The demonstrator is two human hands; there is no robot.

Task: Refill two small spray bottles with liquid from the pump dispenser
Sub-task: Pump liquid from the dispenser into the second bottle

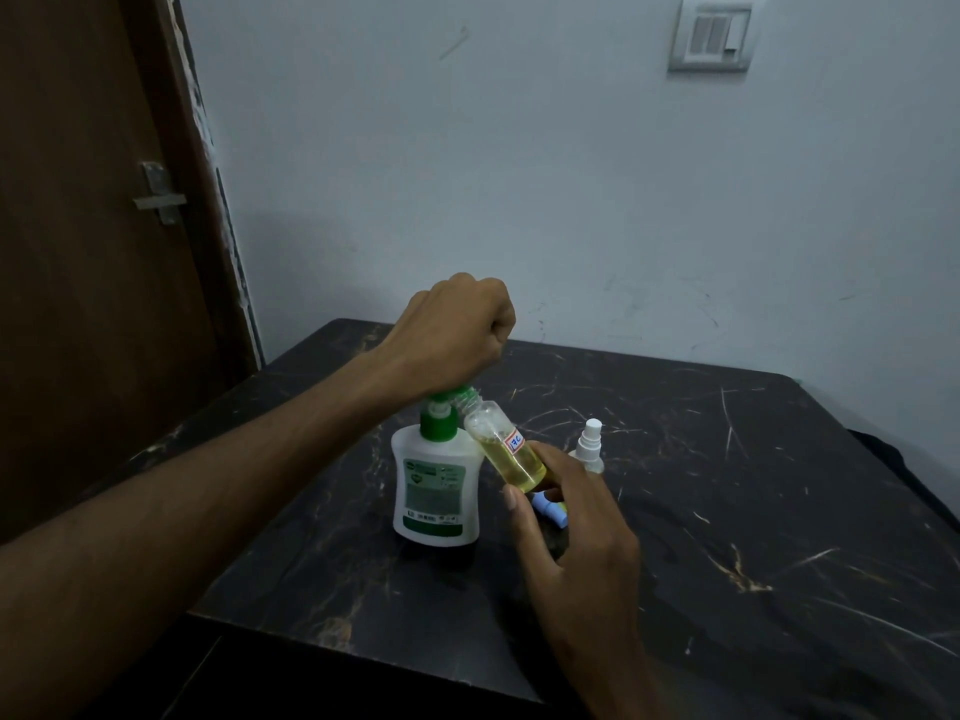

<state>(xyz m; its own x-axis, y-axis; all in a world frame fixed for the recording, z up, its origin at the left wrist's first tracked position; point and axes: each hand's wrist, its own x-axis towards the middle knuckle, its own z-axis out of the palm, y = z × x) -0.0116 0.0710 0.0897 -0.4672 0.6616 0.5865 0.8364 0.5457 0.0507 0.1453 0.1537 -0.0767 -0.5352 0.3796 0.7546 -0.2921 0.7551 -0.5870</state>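
Head view: left hand (457, 324) fisted on pump dispenser (435, 485) head; right hand (566, 517) grips tilted spray bottle (506, 446) at nozzle.

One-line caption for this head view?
Left hand presses green-topped white pump dispenser; right hand tilts clear small bottle of yellow liquid beneath the spout.

1. The pump dispenser (435, 485), a white bottle with a green collar, green pump head and green label, is standing upright on the dark marbled surface.
2. A small clear spray bottle (506, 446), uncapped and partly full of yellow liquid, is leaning tilted with its open neck at the pump's spout; a small handwritten sticker is showing on its side.
3. A second spray bottle (590, 445) with a white spray top is standing upright just to the right, mostly hidden.
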